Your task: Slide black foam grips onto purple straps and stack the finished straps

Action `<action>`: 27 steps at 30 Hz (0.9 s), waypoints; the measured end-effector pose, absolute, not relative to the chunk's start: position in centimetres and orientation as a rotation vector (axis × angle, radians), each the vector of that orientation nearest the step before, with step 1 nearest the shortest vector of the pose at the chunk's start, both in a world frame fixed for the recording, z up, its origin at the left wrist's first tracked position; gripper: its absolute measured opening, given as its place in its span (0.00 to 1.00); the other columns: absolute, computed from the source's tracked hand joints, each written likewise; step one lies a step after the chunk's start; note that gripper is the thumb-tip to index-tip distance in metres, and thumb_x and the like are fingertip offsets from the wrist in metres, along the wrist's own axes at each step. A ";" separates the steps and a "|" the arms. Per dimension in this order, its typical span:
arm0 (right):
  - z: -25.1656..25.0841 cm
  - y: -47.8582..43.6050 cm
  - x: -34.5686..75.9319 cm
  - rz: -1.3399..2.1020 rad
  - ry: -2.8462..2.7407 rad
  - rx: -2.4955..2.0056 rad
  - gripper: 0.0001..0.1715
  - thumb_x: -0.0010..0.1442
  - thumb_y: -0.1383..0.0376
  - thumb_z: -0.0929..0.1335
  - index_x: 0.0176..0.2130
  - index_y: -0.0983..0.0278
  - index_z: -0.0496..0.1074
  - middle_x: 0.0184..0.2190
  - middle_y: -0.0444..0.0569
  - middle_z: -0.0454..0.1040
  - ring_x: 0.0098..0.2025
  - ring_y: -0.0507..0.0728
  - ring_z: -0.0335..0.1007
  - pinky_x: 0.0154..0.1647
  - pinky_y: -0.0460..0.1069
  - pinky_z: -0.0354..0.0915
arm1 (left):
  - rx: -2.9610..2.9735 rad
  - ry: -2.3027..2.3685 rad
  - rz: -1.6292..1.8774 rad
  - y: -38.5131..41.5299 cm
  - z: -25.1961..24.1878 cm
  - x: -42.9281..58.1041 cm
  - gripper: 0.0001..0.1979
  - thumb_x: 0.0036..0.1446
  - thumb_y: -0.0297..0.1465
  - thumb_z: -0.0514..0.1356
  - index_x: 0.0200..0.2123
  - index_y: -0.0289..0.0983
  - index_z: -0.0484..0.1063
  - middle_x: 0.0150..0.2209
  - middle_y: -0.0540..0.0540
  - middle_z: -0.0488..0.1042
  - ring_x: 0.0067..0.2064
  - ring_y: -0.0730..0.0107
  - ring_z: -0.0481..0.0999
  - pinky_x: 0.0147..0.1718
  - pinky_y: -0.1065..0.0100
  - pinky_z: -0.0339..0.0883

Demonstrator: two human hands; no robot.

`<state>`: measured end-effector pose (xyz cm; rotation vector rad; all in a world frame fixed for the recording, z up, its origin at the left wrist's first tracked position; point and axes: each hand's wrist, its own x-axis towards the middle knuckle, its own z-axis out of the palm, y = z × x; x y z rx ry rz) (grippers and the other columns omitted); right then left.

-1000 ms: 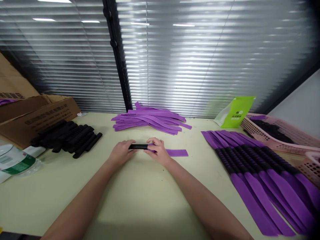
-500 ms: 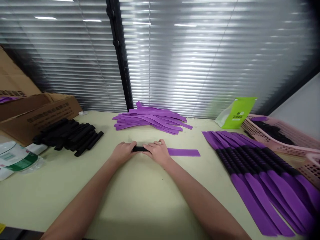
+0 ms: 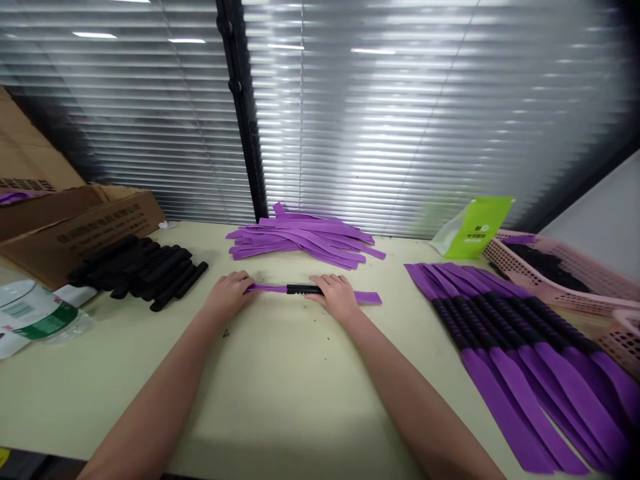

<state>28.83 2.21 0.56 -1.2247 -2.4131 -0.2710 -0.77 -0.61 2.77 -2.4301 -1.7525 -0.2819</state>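
A purple strap (image 3: pixel 367 297) lies across the middle of the table, threaded through a black ribbed sleeve (image 3: pixel 303 289). My left hand (image 3: pixel 227 295) pinches the strap's left end, which sticks out of the sleeve. My right hand (image 3: pixel 339 296) is closed over the sleeve's right end and the strap beside it. The strap's right end shows past my right hand.
A pile of loose purple straps (image 3: pixel 300 243) lies at the back. Black sleeves (image 3: pixel 143 268) are heaped at the left beside a cardboard box (image 3: pixel 75 230) and a plastic bottle (image 3: pixel 30 320). Finished straps (image 3: pixel 520 333), a green pouch (image 3: pixel 475 227) and pink baskets (image 3: pixel 565 273) are right.
The strap has been pulled leftward through the sleeve: its left end now shows at my left hand and less sticks out on the right. My hands have moved apart.
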 end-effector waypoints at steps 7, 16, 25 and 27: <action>0.8 2.6 28.9 -0.347 -2.330 -1.325 0.26 0.65 0.49 0.58 0.29 0.60 0.75 0.27 0.49 0.77 0.38 0.58 0.65 0.56 0.64 0.43 | -2.366 -2.026 -0.406 -0.6 3.2 -1.7 0.22 0.62 0.48 0.44 0.34 0.42 0.72 0.28 0.47 0.75 0.31 0.63 0.74 0.29 0.68 0.57; 0.0 4.8 32.9 -0.001 -1.765 -1.493 0.30 0.68 0.53 0.52 0.38 0.64 0.75 0.37 0.54 0.75 0.39 0.59 0.68 0.46 0.56 0.58 | -1.998 -2.199 -0.537 -0.9 2.6 -1.1 0.16 0.64 0.39 0.46 0.42 0.40 0.70 0.42 0.41 0.75 0.39 0.60 0.75 0.37 0.64 0.62; -0.7 6.0 35.6 0.251 -1.420 -1.363 0.26 0.64 0.53 0.59 0.54 0.63 0.68 0.43 0.53 0.75 0.40 0.58 0.69 0.44 0.54 0.64 | -2.015 -2.086 -0.765 -1.2 2.3 1.2 0.18 0.64 0.31 0.43 0.53 0.38 0.64 0.52 0.38 0.67 0.52 0.54 0.67 0.48 0.57 0.63; -0.4 5.4 34.6 0.242 -1.722 -1.230 0.27 0.63 0.54 0.61 0.58 0.61 0.64 0.47 0.52 0.74 0.47 0.59 0.68 0.50 0.57 0.62 | -2.045 -2.142 -0.690 -1.4 1.8 2.2 0.20 0.64 0.32 0.42 0.56 0.38 0.60 0.55 0.37 0.64 0.54 0.51 0.64 0.49 0.53 0.62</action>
